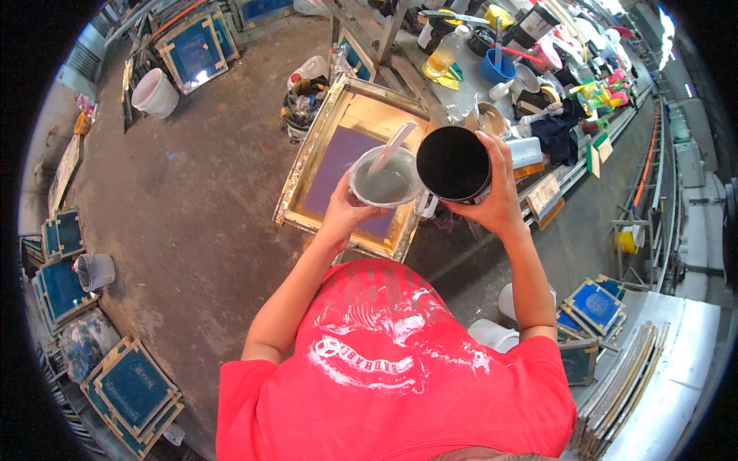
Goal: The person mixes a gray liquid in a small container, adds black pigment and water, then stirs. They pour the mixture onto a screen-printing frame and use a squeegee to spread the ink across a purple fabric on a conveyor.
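My left hand (343, 213) is wrapped round a pale plastic tub (393, 190) with grey, wet-looking stuff inside. A flat, translucent stick (393, 146) leans in the tub, its upper end past the rim. In my right hand (500, 196) is a round jar with a black lid (453, 164), thumb and fingers curled about its side. Tub and jar are held side by side at chest height, their rims close together. Below them stands a wooden screen-printing frame (302, 167) with a purple mesh area, partly hidden by the tub and my arms.
A cluttered workbench (453, 96) at the upper right carries a blue bowl (497, 67), a bottle of yellowish liquid (447, 54) and several tubs. Blue screens lean at the far left (192, 55) and lower left (134, 388). White buckets (155, 94) stand on the concrete floor (200, 207).
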A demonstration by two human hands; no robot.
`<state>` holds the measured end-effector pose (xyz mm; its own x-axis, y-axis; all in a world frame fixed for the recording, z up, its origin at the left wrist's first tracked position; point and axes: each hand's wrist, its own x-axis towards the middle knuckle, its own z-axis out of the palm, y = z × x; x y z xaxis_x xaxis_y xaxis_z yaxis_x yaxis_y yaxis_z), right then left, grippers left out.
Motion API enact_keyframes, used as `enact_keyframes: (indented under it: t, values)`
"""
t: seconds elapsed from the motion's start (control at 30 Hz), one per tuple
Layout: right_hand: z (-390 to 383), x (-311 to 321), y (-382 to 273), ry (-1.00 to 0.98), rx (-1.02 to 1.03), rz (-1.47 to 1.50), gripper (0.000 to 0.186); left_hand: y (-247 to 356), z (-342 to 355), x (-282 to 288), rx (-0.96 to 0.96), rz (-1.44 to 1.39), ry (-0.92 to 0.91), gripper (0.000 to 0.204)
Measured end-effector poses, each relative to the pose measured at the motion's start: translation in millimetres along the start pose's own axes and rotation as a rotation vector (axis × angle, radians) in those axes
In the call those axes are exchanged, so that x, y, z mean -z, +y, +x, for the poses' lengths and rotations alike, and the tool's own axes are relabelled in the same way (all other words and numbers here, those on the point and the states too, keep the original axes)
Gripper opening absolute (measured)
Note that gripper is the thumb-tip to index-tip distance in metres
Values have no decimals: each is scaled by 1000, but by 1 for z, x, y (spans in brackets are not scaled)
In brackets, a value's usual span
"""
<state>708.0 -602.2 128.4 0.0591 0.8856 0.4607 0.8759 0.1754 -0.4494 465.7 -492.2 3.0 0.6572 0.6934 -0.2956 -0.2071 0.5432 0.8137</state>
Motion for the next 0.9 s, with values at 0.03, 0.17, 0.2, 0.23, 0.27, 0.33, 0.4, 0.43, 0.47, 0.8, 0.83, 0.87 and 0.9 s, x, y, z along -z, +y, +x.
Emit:
enact_keyframes:
  t: [0.03,0.17,0.2,0.23,0.27,0.33,0.4,0.43,0.47,0.8,0.83,0.87,0.9]
  values:
    - [1,0,-1,-6,15,-7,116,-1,0,0,-7,10,-8,92]
    - [4,-1,-7,-45,35,-39,117,-5,3,0,-36,20,-42,91]
    - [4,-1,-8,-54,37,-44,116,-5,4,0,-55,29,-51,92]
    - [5,-1,-10,-62,41,-50,116,-5,5,-1,-74,38,-59,92]
    - [6,-1,-10,-72,42,-61,116,-6,5,-1,-82,46,-67,92]
    - [7,-1,-11,-71,57,-61,115,-5,5,-1,-74,36,-67,94]
    - [7,-1,-12,-75,62,-67,115,-4,4,-2,-64,32,-68,95]
    - [8,-1,-11,-79,61,-71,115,-4,3,-2,-64,33,-70,95]
    - [8,-1,-11,-84,63,-77,115,-4,3,-2,-64,35,-71,96]
    - [5,0,-10,-116,76,-120,113,-8,1,-4,-33,40,-104,96]
    - [4,1,-10,-124,81,-138,114,-9,1,-4,-33,37,-108,96]
    - [4,1,-10,-124,89,-156,115,-9,1,-4,-29,29,-114,96]
    - [4,2,-11,-131,87,-157,116,-10,1,-4,-43,46,-115,96]
